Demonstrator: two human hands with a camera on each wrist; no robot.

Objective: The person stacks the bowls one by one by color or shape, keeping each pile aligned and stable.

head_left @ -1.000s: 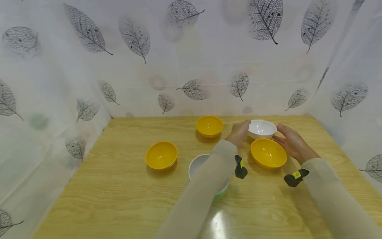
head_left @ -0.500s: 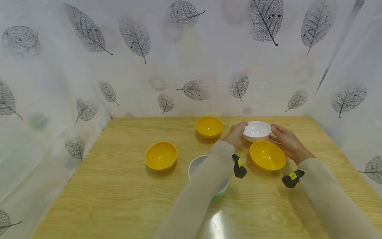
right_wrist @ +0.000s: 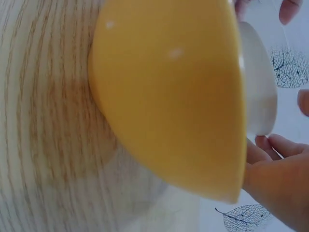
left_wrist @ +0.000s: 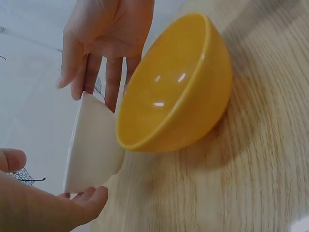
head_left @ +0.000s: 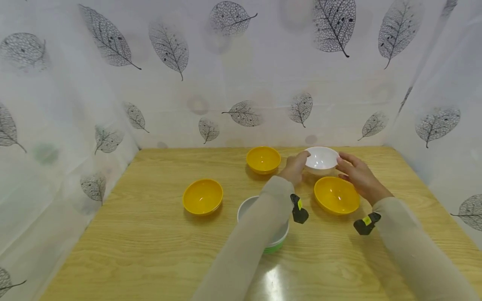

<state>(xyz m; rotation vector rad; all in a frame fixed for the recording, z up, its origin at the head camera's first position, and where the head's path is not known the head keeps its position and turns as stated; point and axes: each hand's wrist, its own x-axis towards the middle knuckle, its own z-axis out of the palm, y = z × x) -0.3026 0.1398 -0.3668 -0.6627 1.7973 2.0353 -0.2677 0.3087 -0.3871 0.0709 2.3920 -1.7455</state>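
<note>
A white bowl [head_left: 321, 159] is held between both hands near the back of the table, behind a yellow bowl [head_left: 337, 195]. My left hand [head_left: 295, 166] holds its left side, fingers curled against the outside and thumb at the rim. On the opposite side, my right hand [head_left: 359, 175] holds the bowl with fingers along its outer wall and thumb near the rim. In the left wrist view the white bowl [left_wrist: 94, 145] stands rim up, its base partly hidden by the yellow bowl [left_wrist: 193, 92]. The right wrist view has the yellow bowl covering much of the white bowl [right_wrist: 260, 77].
Another yellow bowl [head_left: 263, 160] stands at the back, left of my left hand, and one more yellow bowl [head_left: 203, 197] sits farther left. Beneath my left forearm, a white-rimmed bowl [head_left: 246, 205] with green below is partly hidden. Leaf-print sheeting [head_left: 241, 83] encloses the wooden table [head_left: 150, 242].
Both hands have moved the white bowl leftward, first slightly nearer and then back and up in the head view. The other bowls stay in place.
</note>
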